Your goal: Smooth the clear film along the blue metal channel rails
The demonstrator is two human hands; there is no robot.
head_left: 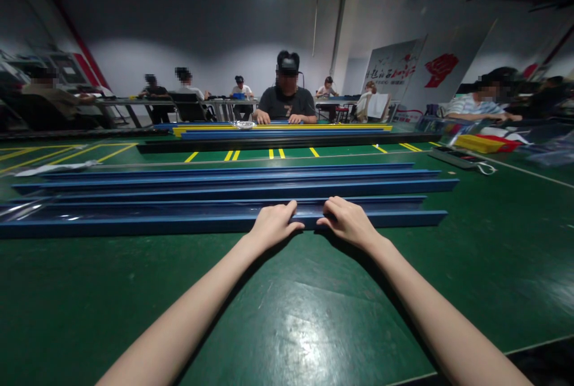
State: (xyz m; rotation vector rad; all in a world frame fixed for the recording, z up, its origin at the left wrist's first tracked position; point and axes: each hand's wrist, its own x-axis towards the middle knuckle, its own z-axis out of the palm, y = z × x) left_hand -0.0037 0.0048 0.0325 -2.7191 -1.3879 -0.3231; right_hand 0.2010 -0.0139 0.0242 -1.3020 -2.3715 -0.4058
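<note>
A long blue channel strip (147,226) lies crosswise on the green table, its trough facing up and something clear and shiny inside toward the left. My left hand (274,222) grips its near wall, thumb in front and fingers curled over into the trough. A short way to the right, my right hand (348,218) holds the same wall in a like grip, thumb on the front face. The right fingertips are partly hidden inside the trough. Just behind lies another blue channel strip (359,186), parallel to the first, with further blue walls beyond it.
Farther back on the green table (287,314) lie a black strip (287,143) and a yellow strip (287,128), with a person (287,99) seated behind them. At right are a dark tray-like object (460,158) and a yellow bin (478,144). Other people sit around.
</note>
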